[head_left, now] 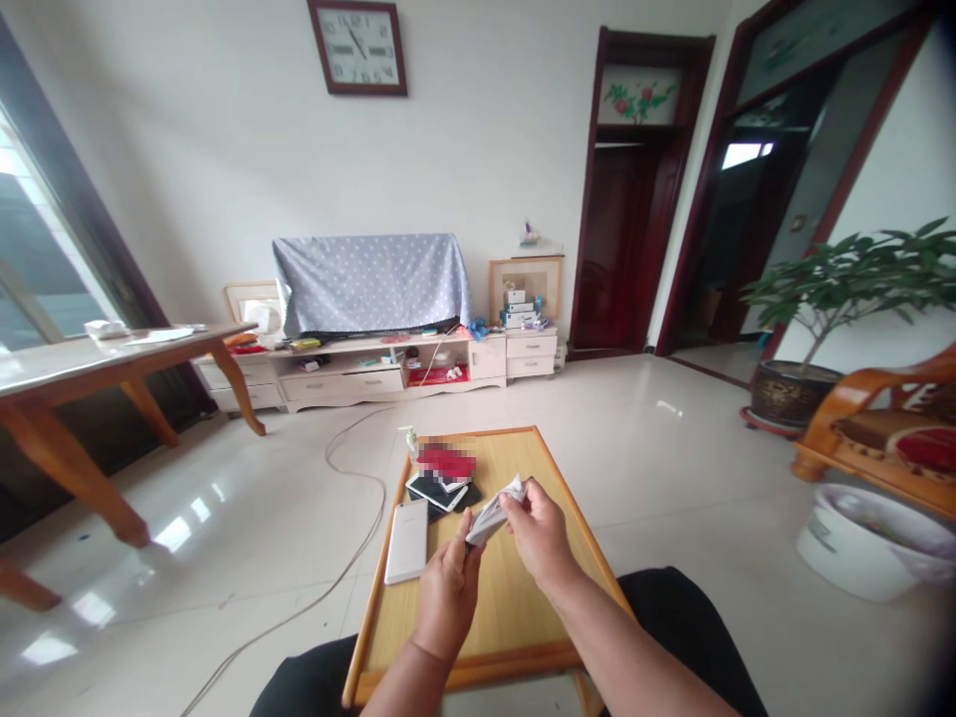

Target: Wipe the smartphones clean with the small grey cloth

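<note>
Above the small wooden table (515, 617), my left hand (450, 588) is closed round the lower end of a thin, dark-edged flat object, mostly covered by a white tissue. What that object is, I cannot make out. My right hand (539, 528) pinches the upper end of the white tissue (493, 513) between thumb and fingers. Left of my hands lies a white phone (407, 543). Behind it, a white-framed phone (433, 492) rests on dark flat devices (470, 498). A blurred red item (446, 462) sits on top, beside a pump bottle (410, 440).
A cable (358, 548) runs over the floor at left, near a larger table (134, 349). At the back stands a low cabinet (351, 383) with a cloth-covered object (373, 284). On the right are a white bucket (851, 558), a wooden chair (843, 418) and a potted plant (796, 393).
</note>
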The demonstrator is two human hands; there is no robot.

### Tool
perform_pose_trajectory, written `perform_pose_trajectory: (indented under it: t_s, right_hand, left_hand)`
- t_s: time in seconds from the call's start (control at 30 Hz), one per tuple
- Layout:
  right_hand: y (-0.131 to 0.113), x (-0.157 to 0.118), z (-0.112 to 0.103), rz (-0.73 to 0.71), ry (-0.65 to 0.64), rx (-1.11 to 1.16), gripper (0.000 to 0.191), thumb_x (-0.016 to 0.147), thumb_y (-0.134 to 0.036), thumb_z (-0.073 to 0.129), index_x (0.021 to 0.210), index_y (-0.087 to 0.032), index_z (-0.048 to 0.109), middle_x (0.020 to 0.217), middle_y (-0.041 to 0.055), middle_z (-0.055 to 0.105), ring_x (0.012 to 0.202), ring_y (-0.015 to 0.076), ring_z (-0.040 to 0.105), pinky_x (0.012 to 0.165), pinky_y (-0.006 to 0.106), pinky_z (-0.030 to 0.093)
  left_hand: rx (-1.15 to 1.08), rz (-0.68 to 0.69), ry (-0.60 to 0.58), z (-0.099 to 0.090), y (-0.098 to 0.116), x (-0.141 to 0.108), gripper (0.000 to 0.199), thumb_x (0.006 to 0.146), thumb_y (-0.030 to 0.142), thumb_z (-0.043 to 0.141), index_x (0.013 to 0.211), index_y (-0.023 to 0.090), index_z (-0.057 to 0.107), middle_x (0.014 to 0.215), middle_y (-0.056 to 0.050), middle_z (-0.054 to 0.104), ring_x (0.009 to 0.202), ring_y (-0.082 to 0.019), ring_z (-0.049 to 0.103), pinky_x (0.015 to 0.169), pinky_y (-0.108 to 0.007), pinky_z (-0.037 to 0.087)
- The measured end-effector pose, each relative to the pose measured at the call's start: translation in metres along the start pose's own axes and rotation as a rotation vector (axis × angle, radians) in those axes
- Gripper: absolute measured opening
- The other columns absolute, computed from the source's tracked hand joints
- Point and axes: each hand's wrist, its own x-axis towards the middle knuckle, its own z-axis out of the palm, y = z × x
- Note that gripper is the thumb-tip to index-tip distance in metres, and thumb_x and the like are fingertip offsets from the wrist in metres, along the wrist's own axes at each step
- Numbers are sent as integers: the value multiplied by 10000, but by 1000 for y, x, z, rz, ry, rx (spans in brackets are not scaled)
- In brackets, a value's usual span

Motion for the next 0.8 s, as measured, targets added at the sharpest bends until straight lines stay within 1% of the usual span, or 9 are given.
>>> perform_pose_trajectory:
  t_s: [0.17, 0.27, 0.33, 0.4, 0.5, 0.57, 0.63, 0.73, 0.8]
  right_hand:
    - [-4, 4, -10, -28, 94, -10, 319, 855, -533, 601, 790, -223, 571, 680, -17, 616, 630, 155, 554, 599, 251, 443]
    - [-14, 2, -13, -38, 133, 29, 312, 845, -528, 616, 824, -220, 572, 723, -4, 631, 643, 159, 563, 610, 258, 456]
    - [-23, -8, -10, -43, 64, 52, 288, 864, -509, 602, 872, -223, 579, 741, 2, 645, 631, 164, 582, 597, 262, 467]
    - [-33, -24, -4, -92, -62, 12, 248, 901, -470, 568, 939, -229, 610, 775, 12, 666, 651, 173, 611, 610, 266, 480]
    - [-41, -40, 3, -234, -179, -160, 209, 936, -406, 535, 1007, -258, 665, 920, 30, 710, 813, 190, 660, 723, 268, 490]
    - [-42, -36, -1, -257, -135, -262, 227, 956, -403, 503, 1013, -269, 677, 984, 32, 722, 878, 195, 670, 756, 264, 483]
    - [-40, -20, -11, -235, -30, -340, 264, 976, -411, 457, 1012, -264, 674, 1003, 36, 727, 894, 197, 673, 758, 262, 478]
    - [-32, 3, -25, -228, 139, -462, 278, 983, -389, 431, 1045, -245, 660, 1026, 53, 718, 922, 205, 666, 773, 268, 468]
    - [-25, 3, -26, -279, 184, -571, 268, 982, -351, 427, 1059, -230, 653, 983, 60, 704, 881, 204, 657, 745, 268, 454]
  left_hand:
    - [-38, -62, 27, -11, 12, -9, 518, 992, 389, 434, 1487, 240, 404, 1100, -91, 742, 968, -205, 709, 832, -329, 560]
    - [-102, -78, 53, -17, 19, -12, 431, 978, 402, 460, 1371, 238, 524, 1121, -76, 736, 996, -208, 703, 850, -331, 559]
    - [-139, -85, 48, -21, 25, -12, 362, 969, 412, 473, 1252, 223, 594, 1035, -64, 748, 910, -208, 709, 793, -324, 563]
    - [-183, -78, 27, -24, 32, -11, 328, 964, 416, 479, 1184, 216, 617, 972, -59, 749, 851, -207, 706, 751, -316, 558]
    - [-275, -39, 44, -26, 37, -10, 312, 957, 416, 493, 1171, 223, 613, 1044, -69, 738, 927, -217, 699, 796, -319, 554]
    - [-322, -49, 78, -27, 38, -11, 309, 946, 428, 519, 1162, 226, 609, 1054, -65, 731, 942, -217, 692, 817, -323, 554]
    - [-357, -101, 105, -29, 39, -13, 319, 930, 457, 544, 1133, 222, 613, 1000, -54, 727, 888, -209, 687, 794, -321, 559]
    - [-458, -213, 86, -30, 45, -16, 349, 911, 521, 554, 1040, 208, 637, 870, -34, 703, 771, -191, 662, 706, -304, 564]
    - [-589, -297, 70, -30, 51, -15, 393, 883, 561, 580, 1004, 194, 652, 852, -39, 696, 764, -191, 657, 680, -298, 565]
